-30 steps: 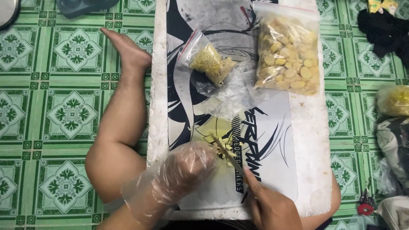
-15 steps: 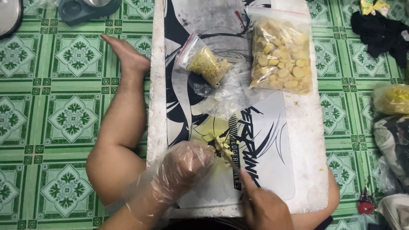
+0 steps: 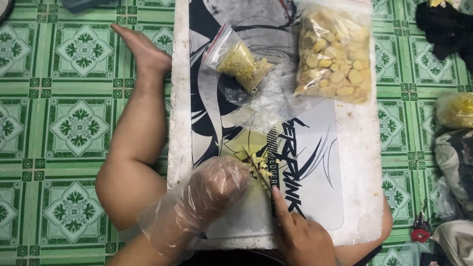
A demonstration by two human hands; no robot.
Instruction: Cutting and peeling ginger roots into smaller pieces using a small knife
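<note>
My left hand (image 3: 217, 189), inside a loose clear plastic glove, presses down on yellow food pieces (image 3: 256, 165) on a white foam board (image 3: 362, 162) with black line art. My right hand (image 3: 300, 236) is bare and grips a knife (image 3: 258, 170), index finger laid along its back; the blade cuts into the yellow pieces right beside the gloved fingers. A small zip bag of chopped yellow bits (image 3: 239, 59) lies at the board's far middle. A large zip bag of yellow chunks (image 3: 335, 56) lies at its far right.
The board rests across my legs on a green patterned tile floor (image 3: 74, 128); my bare leg and foot (image 3: 138, 74) lie left of it. An empty crumpled clear bag (image 3: 268, 106) lies mid-board. Another yellow-filled bag (image 3: 456, 111), dark cloth (image 3: 446, 24) and red-handled tool (image 3: 421, 231) sit right.
The knife and my right hand have shifted slightly along the yellow pieces while the gloved left hand stays pressed on them. The view has tilted a little.
</note>
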